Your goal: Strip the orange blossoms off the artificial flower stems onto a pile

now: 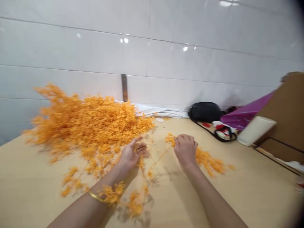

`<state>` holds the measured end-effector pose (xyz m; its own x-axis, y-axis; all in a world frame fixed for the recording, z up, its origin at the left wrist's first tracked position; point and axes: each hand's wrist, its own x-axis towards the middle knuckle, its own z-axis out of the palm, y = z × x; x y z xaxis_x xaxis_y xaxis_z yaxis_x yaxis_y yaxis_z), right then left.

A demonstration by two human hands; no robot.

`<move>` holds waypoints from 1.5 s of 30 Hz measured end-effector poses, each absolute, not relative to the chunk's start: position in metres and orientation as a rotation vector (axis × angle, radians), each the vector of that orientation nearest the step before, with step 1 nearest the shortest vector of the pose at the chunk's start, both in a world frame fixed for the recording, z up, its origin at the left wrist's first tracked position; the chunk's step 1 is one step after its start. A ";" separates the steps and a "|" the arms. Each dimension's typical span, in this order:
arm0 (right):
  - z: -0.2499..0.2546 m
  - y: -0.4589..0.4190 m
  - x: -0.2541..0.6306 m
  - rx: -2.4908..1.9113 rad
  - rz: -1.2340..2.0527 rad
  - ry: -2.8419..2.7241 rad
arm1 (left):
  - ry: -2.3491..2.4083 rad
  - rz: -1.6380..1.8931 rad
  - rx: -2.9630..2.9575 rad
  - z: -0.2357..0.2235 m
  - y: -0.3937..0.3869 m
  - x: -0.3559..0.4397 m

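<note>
A large heap of orange dried-flower sprigs [95,120] lies on the left of the pale table. My left hand [131,153] is at the heap's right edge, palm turned up, with thumb and half-bent fingers apart. Loose sprigs [135,202] hang and lie about its wrist, near a yellow bangle [96,197]. My right hand [186,148] is closed around a small bunch of orange sprigs [210,161]; blossoms show on both sides of the fist. A thin stem runs from that fist toward the loose sprigs at the left. The gripped stems are hidden by the fingers.
A tiled wall [152,57] stands behind the table, with white cloth [161,111] along its foot. Back right are a black pouch with a strap [205,111], purple plastic [247,110], a cream cylinder [256,130] and a brown cardboard box [285,110].
</note>
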<state>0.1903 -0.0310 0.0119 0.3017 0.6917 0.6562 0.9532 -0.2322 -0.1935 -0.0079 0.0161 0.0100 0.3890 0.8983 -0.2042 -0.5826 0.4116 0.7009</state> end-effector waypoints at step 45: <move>0.008 -0.029 0.147 -1.435 1.323 -1.013 | 0.449 1.129 0.387 0.014 0.022 -0.013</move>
